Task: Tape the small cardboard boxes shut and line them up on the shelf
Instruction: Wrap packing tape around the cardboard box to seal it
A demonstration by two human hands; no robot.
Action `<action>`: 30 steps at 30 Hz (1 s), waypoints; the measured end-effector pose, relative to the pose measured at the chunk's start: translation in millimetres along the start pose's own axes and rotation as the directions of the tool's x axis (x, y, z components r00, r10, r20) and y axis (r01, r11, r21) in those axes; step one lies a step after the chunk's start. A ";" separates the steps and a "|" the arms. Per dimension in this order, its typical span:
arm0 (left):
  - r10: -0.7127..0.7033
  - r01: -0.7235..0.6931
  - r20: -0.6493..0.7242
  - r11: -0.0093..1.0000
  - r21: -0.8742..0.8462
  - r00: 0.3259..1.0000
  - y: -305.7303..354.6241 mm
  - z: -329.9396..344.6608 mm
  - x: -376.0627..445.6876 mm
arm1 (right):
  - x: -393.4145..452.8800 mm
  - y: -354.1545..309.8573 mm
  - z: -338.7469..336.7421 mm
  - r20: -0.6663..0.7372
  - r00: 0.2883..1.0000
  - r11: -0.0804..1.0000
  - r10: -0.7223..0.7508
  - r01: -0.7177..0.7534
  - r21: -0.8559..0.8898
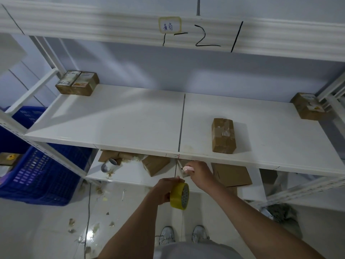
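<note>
The shelf (130, 118) stretches wide in front of me, with the box (223, 135) lying up and to the right of my hands, long axis running away from me, well apart from both. My right hand (197, 171) is nearer to it, fingers curled round a small pink-white cutter (188, 168). My left hand (165, 189) grips the yellow tape roll (179, 196) below the shelf edge.
</note>
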State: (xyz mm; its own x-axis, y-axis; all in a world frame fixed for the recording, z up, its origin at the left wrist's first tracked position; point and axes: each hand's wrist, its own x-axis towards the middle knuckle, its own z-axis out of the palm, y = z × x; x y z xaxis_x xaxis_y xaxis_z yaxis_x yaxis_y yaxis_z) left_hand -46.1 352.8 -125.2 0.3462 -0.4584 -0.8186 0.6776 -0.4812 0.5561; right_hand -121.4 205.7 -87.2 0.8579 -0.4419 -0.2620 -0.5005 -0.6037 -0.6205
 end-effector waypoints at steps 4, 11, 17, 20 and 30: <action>-0.020 0.020 0.021 1.000 -0.002 1.000 -4.3 1.4 -1.2 | -2.7 -3.5 1.1 0.043 0.998 0.999 -0.038 0.039 -0.026; -0.008 0.008 -0.014 1.000 0.001 1.000 -2.8 2.5 -4.7 | -4.7 -8.1 5.8 0.097 0.992 0.995 -0.077 0.083 -0.056; -0.015 0.014 -0.018 0.999 -0.035 1.000 -3.9 4.9 -7.4 | -4.1 -7.4 9.5 0.112 0.990 0.991 -0.086 0.097 -0.088; -0.034 0.034 -0.014 0.999 -0.033 0.999 -4.6 5.1 -5.3 | -4.3 -7.1 12.9 0.124 0.988 0.985 -0.091 0.108 -0.136; -0.079 0.079 -0.010 0.997 -0.011 0.997 -2.3 4.8 -3.6 | -6.5 3.8 11.7 0.123 0.989 0.967 -0.079 0.106 -0.234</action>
State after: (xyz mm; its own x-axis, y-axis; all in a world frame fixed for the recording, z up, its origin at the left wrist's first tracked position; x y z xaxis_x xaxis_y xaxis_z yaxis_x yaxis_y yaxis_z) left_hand -51.9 352.0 -122.9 0.2979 -0.4118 -0.8612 0.7100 -0.5075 0.4882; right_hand -127.5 214.1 -96.5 0.9024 -0.3080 -0.3014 -0.4200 -0.7853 -0.4549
